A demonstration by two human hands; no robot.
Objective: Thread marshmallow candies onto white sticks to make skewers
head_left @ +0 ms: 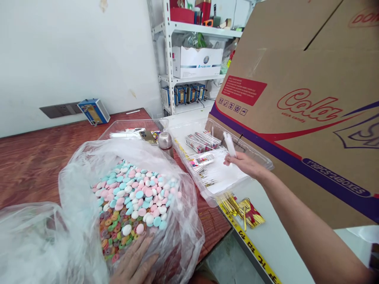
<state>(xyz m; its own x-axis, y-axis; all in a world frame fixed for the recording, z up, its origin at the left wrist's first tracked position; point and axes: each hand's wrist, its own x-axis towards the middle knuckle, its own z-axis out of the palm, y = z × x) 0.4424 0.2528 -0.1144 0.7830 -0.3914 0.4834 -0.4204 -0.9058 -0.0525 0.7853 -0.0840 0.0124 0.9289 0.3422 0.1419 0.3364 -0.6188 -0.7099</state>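
My left hand (134, 262) lies with fingers stretched out at the near edge of a clear plastic bag (83, 165). Pink, blue and white oval candies (142, 189) fill the bag's upper part, with colourful ring-shaped pieces (114, 232) below them. To the right, my right hand (244, 162) is closed around a white, translucent narrow object (229, 144), held upright; its exact kind is unclear. That hand is over a clear plastic tray (214, 199) containing thin white sticks (219, 169), small printed packs (203, 141) and a white printed tube or packet (201, 159).
A large cardboard box (284, 75) leans in from the right. Gold twist ties (248, 213) lie beside the tray. A metal flask (165, 143) stands behind the bag, near another clear tray (118, 125) holding a phone (147, 137). White shelving (168, 51) is at the back.
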